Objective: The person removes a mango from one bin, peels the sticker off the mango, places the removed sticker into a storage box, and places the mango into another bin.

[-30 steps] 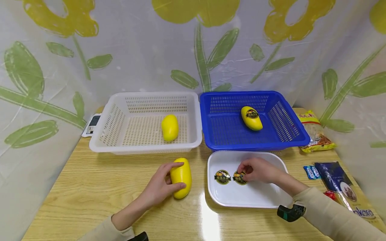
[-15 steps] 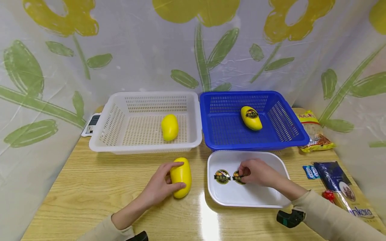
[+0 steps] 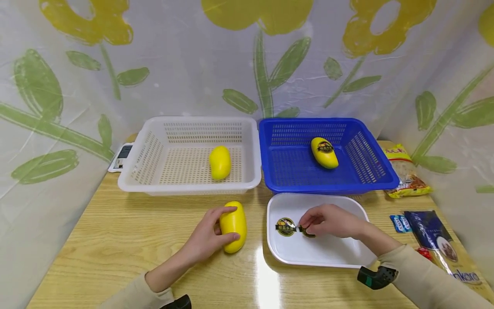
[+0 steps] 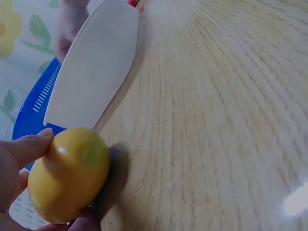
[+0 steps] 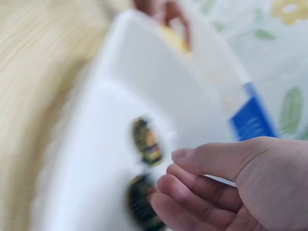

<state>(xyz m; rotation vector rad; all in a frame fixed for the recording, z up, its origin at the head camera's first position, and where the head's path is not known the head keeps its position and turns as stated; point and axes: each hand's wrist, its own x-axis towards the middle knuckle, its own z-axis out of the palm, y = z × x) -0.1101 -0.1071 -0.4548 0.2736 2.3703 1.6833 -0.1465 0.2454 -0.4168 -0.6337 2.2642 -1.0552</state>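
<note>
My left hand (image 3: 210,234) grips a yellow mango (image 3: 233,227) on the table, thumb at one side and fingers at the other; the left wrist view shows the mango (image 4: 70,175) between them. Inside a white tray (image 3: 275,251), my right hand (image 3: 332,221) is low over two round black-and-gold stickers. The left sticker (image 3: 286,227) shows whole. Its neighbour (image 3: 308,232) is partly hidden under my right fingertips. In the blurred right wrist view, thumb and loosely bent fingers (image 5: 180,185) are at the stickers (image 5: 147,142), with nothing seen pinched between them.
Behind stand a white basket (image 3: 189,188) holding one plain mango (image 3: 220,163) and a blue basket (image 3: 285,171) holding a mango with a sticker (image 3: 324,153). Snack bags (image 3: 407,171), a dark packet (image 3: 428,227) and small blue sachets (image 3: 401,223) lie at right. A white device (image 3: 121,158) sits far left.
My right fingers have shifted slightly left and cover more of the right-hand sticker's upper part. The left hand keeps its grip on the mango. The head view has shifted a little.
</note>
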